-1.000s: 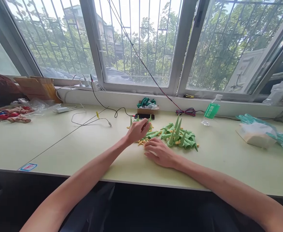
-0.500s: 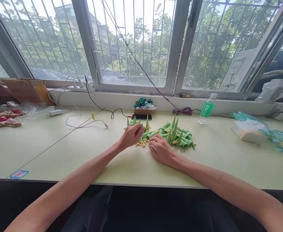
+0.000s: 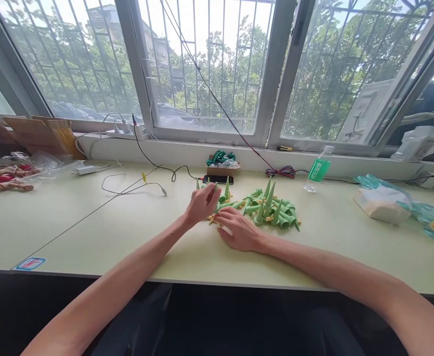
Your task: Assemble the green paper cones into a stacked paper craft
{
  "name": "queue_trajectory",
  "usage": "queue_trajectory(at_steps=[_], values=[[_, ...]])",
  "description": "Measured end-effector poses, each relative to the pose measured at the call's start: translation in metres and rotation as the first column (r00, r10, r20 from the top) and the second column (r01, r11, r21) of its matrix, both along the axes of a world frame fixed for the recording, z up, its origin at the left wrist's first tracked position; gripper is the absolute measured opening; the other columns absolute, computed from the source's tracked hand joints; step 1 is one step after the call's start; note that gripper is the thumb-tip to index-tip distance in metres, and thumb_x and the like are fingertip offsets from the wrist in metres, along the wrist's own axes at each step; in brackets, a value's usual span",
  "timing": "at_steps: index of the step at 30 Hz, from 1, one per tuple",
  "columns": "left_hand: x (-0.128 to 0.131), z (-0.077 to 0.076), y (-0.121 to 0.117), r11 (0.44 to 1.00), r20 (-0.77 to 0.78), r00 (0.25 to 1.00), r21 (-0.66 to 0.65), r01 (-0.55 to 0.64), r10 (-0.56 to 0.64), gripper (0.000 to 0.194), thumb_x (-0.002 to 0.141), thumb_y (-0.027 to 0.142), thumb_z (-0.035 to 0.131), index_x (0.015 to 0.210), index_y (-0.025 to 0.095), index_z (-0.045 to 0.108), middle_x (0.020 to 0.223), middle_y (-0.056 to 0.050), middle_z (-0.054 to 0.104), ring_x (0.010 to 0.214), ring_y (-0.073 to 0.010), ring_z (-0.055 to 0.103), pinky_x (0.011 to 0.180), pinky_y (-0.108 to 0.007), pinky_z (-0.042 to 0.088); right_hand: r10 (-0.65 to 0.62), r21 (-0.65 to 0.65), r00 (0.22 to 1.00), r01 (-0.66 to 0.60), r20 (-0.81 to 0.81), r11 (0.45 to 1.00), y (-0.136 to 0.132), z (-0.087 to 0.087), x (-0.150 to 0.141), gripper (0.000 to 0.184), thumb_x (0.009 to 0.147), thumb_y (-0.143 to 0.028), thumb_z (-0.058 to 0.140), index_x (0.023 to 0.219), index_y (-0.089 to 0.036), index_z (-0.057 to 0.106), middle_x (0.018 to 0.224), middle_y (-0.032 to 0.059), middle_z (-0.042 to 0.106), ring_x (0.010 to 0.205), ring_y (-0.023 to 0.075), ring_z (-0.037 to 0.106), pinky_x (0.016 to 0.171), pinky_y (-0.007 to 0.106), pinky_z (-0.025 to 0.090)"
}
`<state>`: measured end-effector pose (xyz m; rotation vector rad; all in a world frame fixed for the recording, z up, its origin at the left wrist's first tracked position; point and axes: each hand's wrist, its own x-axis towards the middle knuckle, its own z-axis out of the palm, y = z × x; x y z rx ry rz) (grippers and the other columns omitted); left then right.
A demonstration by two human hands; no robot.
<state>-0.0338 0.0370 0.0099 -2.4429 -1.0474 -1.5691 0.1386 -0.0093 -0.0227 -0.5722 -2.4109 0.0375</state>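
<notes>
My left hand [image 3: 201, 203] is closed in a pinch above the table, and the tip of a green cone-shaped piece [image 3: 216, 187] shows between its fingers. My right hand [image 3: 238, 230] rests on the table with bent fingers, its fingertips on a small yellow piece [image 3: 211, 219] just below the left hand. The fingers partly cover that piece. Right of the hands lies a pile of green cone-shaped pieces [image 3: 284, 216], some standing point up, with small yellow bits among them. Another green cone [image 3: 227, 188] stands upright behind my left hand.
Behind the pieces lie a black phone [image 3: 218, 179] and a small open box [image 3: 222, 169] with green wrapping. A bottle [image 3: 318, 169] stands at the back right, near a plastic-wrapped pack [image 3: 383, 202]. Cables [image 3: 143, 184] cross the table's left side, near red and wooden items [image 3: 9, 182].
My right hand has slid left to the small yellow pieces, covering most of them. My left hand has risen slightly, still pinching the green piece. The view has shifted a little.
</notes>
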Motion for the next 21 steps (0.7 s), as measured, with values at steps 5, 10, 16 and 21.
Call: queue_trajectory(at_steps=[5, 10, 16, 21], values=[[0.0017, -0.0044, 0.0019, 0.999, 0.002, 1.000, 0.027, 0.024, -0.025, 0.027, 0.093, 0.030, 0.050, 0.070, 0.019, 0.043, 0.051, 0.005, 0.050, 0.041, -0.0062, 0.036, 0.044, -0.019, 0.032, -0.003, 0.027, 1.000, 0.002, 0.027, 1.000, 0.0026, -0.0007, -0.0017, 0.027, 0.090, -0.014, 0.048, 0.113, -0.018, 0.060, 0.105, 0.0091, 0.068, 0.114, 0.0240, 0.050, 0.101, 0.044, 0.040], [0.0038, -0.0055, 0.0003, 1.000, 0.005, 1.000, 0.004, 0.021, -0.021, 0.027, 0.092, 0.030, 0.051, 0.069, 0.019, 0.043, 0.050, 0.005, 0.048, 0.041, -0.0065, 0.036, 0.044, -0.019, 0.032, 0.007, 0.036, 0.999, -0.009, 0.036, 0.999, 0.0014, -0.0024, 0.0002, 0.026, 0.091, -0.012, 0.048, 0.112, -0.017, 0.060, 0.103, 0.0085, 0.069, 0.111, 0.0229, 0.054, 0.099, 0.041, 0.042], [0.0049, -0.0046, -0.0022, 1.000, -0.008, 1.000, -0.002, 0.005, -0.005, 0.028, 0.093, 0.031, 0.049, 0.068, 0.019, 0.045, 0.050, 0.005, 0.050, 0.041, -0.0068, 0.038, 0.045, -0.019, 0.034, 0.031, 0.045, 0.999, -0.032, 0.034, 0.998, 0.0032, -0.0018, -0.0003, 0.023, 0.091, -0.010, 0.045, 0.105, -0.017, 0.061, 0.098, 0.0085, 0.069, 0.104, 0.0216, 0.056, 0.092, 0.037, 0.046], [0.0051, -0.0048, -0.0032, 1.000, -0.019, 1.000, -0.025, 0.009, -0.010, 0.029, 0.093, 0.032, 0.048, 0.068, 0.019, 0.044, 0.050, 0.004, 0.051, 0.041, -0.0073, 0.040, 0.046, -0.020, 0.035, 0.065, 0.063, 0.996, -0.069, 0.055, 0.996, 0.0043, -0.0012, 0.0010, 0.019, 0.093, -0.011, 0.045, 0.099, -0.018, 0.062, 0.092, 0.0073, 0.068, 0.093, 0.0201, 0.056, 0.087, 0.035, 0.047]])
